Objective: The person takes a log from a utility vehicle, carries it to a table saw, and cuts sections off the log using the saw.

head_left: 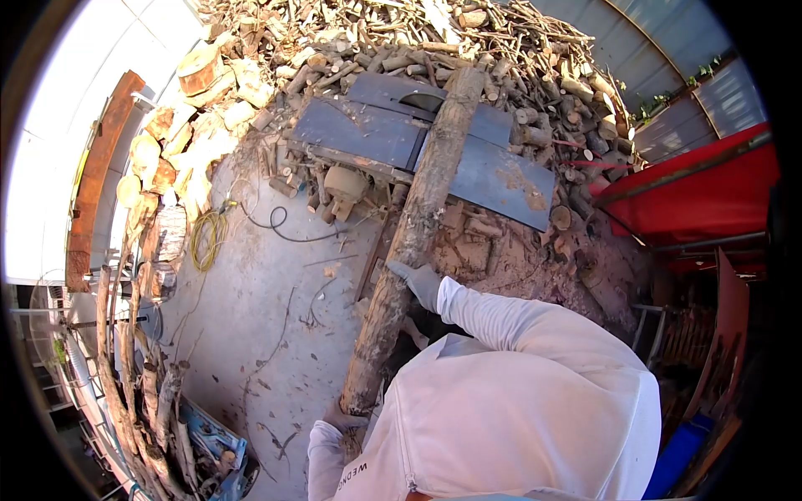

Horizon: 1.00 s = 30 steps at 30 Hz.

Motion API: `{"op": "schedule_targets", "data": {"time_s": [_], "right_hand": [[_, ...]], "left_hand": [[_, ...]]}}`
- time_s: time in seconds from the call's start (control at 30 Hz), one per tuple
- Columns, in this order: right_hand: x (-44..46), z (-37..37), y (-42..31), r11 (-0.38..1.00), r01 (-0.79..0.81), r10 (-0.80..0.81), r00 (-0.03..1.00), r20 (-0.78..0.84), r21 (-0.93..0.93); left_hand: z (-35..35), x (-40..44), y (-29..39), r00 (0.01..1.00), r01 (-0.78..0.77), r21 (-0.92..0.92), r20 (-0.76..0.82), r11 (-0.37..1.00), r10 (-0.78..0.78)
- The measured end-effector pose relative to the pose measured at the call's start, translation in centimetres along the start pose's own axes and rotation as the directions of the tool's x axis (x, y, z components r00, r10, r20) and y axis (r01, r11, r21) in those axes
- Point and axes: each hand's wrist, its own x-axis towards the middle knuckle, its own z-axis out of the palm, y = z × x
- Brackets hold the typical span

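Observation:
A long, rough-barked log point(418, 217) runs diagonally from my body up onto a table saw point(493, 171), its far end beside the round saw blade point(423, 99). My right hand point(420, 284), in a grey glove, grips the log from the right near its middle, a finger stretched along the bark. Lower down, my left hand point(340, 417) holds the near end of the log. Its fingers are partly hidden by the wood and the sleeve.
Cut firewood point(368, 37) is heaped behind the saw, and split logs point(159, 159) are stacked at left. A yellow cable coil point(207, 240) lies on the concrete floor point(267, 317). Long branches point(134, 384) stand at lower left. A red sheet point(693, 188) hangs at right.

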Motion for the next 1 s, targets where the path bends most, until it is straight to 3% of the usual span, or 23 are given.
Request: {"op": "schedule_targets", "data": {"time_s": [0.1, 0.2, 0.27, 0.4, 0.47, 0.57, 0.67, 0.73, 0.87, 0.93, 1.0], "right_hand": [[-0.8, -0.9, -0.7, 0.998, -0.068, 0.068, 0.996, 0.057, -0.001], [-3.0, -2.0, -1.9, 1.0, -0.012, 0.009, 0.989, 0.145, 0.02], [-1.3, -3.5, -0.4, 0.992, 0.069, -0.102, 0.938, 0.333, 0.107], [-1.3, -4.4, 0.6, 0.981, 0.16, -0.185, 0.946, 0.268, 0.112], [-1.6, -4.1, 0.6, 0.942, 0.002, -0.085, 0.968, 0.236, 0.334], [-2.3, -3.9, 0.6, 0.874, -0.136, 0.0, 0.961, 0.278, 0.467], [-0.7, -4.8, 2.1, 0.83, -0.214, -0.009, 0.918, 0.396, 0.515], [0.4, -5.7, 3.0, 0.835, -0.241, 0.028, 0.916, 0.401, 0.494], [0.6, -7.0, 3.6, 0.806, -0.308, 0.043, 0.882, 0.469, 0.506], [0.3, -6.9, 3.1, 0.793, -0.348, 0.069, 0.867, 0.494, 0.5], [-0.1, -6.8, 2.8, 0.828, -0.301, 0.075, 0.895, 0.439, 0.473]], "left_hand": [[-0.1, -0.4, 1.0, 0.996, 0.091, 0.029, -0.013, 0.995, -0.091], [-0.9, -0.9, 1.2, 0.991, 0.126, -0.083, 0.044, 0.989, -0.123], [-1.0, -1.8, 3.2, 0.975, 0.181, -0.239, 0.171, 0.954, -0.142], [-1.2, -0.7, -0.3, 0.95, 0.257, -0.257, 0.244, 0.932, -0.195], [-0.6, -0.3, -1.6, 0.952, 0.26, -0.203, 0.215, 0.944, -0.216], [0.9, -0.1, -1.5, 0.969, 0.223, -0.248, 0.166, 0.943, -0.185], [1.5, -0.4, -0.4, 0.981, 0.178, -0.161, 0.109, 0.971, -0.162], [2.8, -0.7, -0.4, 0.99, 0.128, -0.202, -0.027, 0.971, -0.136], [4.9, -1.7, -0.2, 0.972, 0.146, -0.07, -0.177, 0.987, -0.156], [5.3, -1.8, -2.1, 0.977, 0.092, -0.064, -0.189, 0.994, -0.103], [5.8, -2.3, -2.3, 0.975, 0.008, 0.069, -0.221, 0.998, 0.008]]}}
